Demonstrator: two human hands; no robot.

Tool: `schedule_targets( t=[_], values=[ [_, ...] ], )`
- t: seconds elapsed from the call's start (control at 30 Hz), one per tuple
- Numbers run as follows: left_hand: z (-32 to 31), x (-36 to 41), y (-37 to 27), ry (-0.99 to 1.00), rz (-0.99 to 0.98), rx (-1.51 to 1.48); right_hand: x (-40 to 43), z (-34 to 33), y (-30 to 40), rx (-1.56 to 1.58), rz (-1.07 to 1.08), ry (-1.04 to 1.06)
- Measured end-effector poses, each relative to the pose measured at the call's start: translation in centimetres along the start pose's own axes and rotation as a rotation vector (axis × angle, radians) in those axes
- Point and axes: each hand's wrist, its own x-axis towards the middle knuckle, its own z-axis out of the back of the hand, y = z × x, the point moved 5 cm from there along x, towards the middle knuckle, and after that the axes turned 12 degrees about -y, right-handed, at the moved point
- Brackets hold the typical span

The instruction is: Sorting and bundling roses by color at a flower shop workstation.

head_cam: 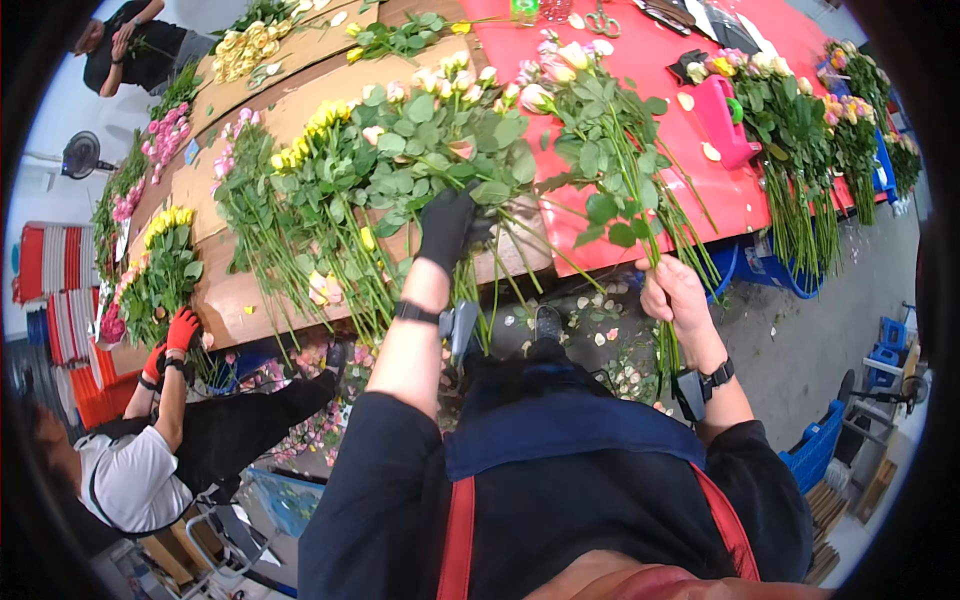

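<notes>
My bare right hand is closed around the green stems of a bunch of pale pink and white roses. The bunch's leafy heads lean over the red table cover, and its cut ends hang below my fist. In a black glove, my left hand reaches into a heap of cream and pink roses to the left. Its fingertips are partly hidden by leaves and stems, so whether they grip a stem does not show. Yellow roses lie farther left in the same row.
A co-worker's red-gloved hands touch roses at the left; another person stands across the table. A pink tape dispenser, scissors and finished-looking bunches lie on the red cover. Petals and leaves litter the floor.
</notes>
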Motion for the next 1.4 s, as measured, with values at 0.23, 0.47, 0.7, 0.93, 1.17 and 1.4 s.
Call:
schedule_targets(
  t=[0.23,0.47,0.7,0.93,1.17,1.4],
  values=[
    [-5.3,-10.5,0.2,0.326,-0.07,0.289,-2.1,0.5,-1.0,-0.621,0.29,-0.199],
    [-10.1,-9.8,2.4,0.433,0.238,-0.417,3.4,0.5,0.8,-1.059,0.686,-0.14],
    [-9.5,-10.2,2.8,0.467,0.327,-0.331,18.9,12.5,7.3,-1.373,0.538,-0.677],
    [-9.3,-10.4,1.8,0.323,0.318,-0.346,20.9,14.2,4.9,-1.275,0.373,-0.606],
    [-10.6,-9.6,2.2,0.343,0.336,-0.35,18.9,15.1,4.9,-1.21,0.437,-0.651],
    [-10.5,-7.5,5.0,0.389,0.316,-0.371,10.4,11.2,6.9,-0.847,0.694,-0.707]
  ],
)
